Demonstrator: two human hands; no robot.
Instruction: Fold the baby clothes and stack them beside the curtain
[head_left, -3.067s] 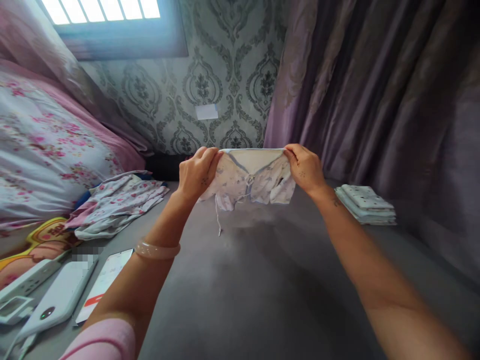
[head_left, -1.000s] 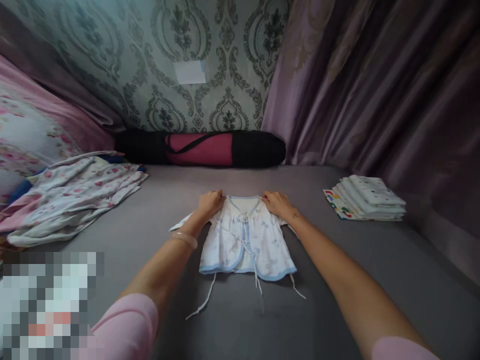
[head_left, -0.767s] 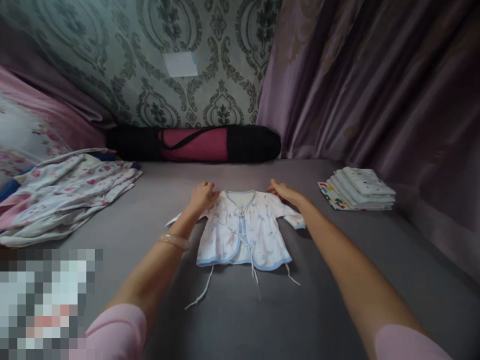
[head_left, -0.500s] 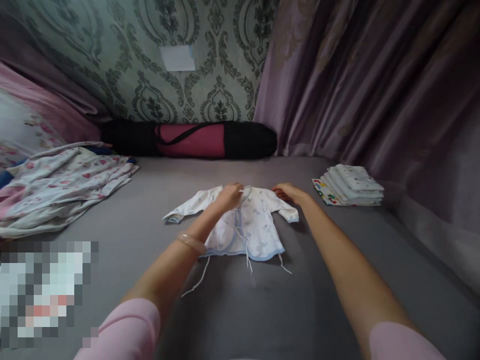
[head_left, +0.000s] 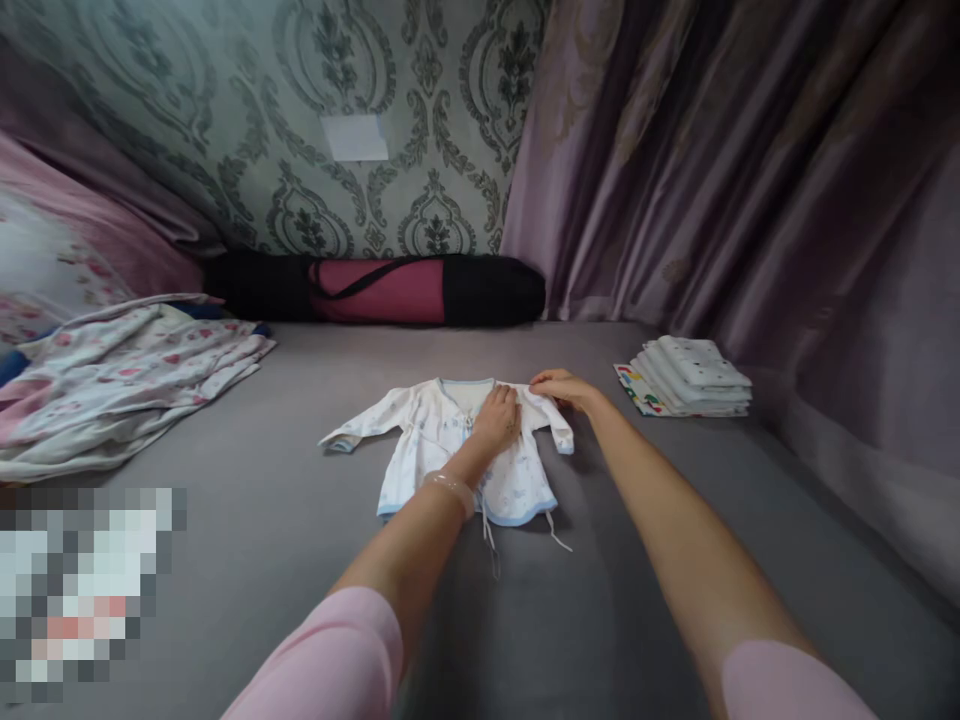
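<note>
Left hand [head_left: 498,418] lies flat on shirt [head_left: 431,430]; right hand [head_left: 564,388] touches one sleeve [head_left: 558,430], grip unclear. Step appears smoothing; next needs a sure pinch.

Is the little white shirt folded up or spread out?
Spread out. The little white shirt lies flat on the grey surface, sleeves out to either side, with the left hand resting on its front.

a long black bag [head_left: 491,290] with a raspberry middle and a dark strap [head_left: 366,281] lies on the grey sheet [head_left: 600,610], below damask-patterned wallpaper [head_left: 426,70] bearing a white rectangle [head_left: 355,137]. a purple curtain [head_left: 577,190] hangs at right, floral fabric [head_left: 41,255] at far left.
</note>
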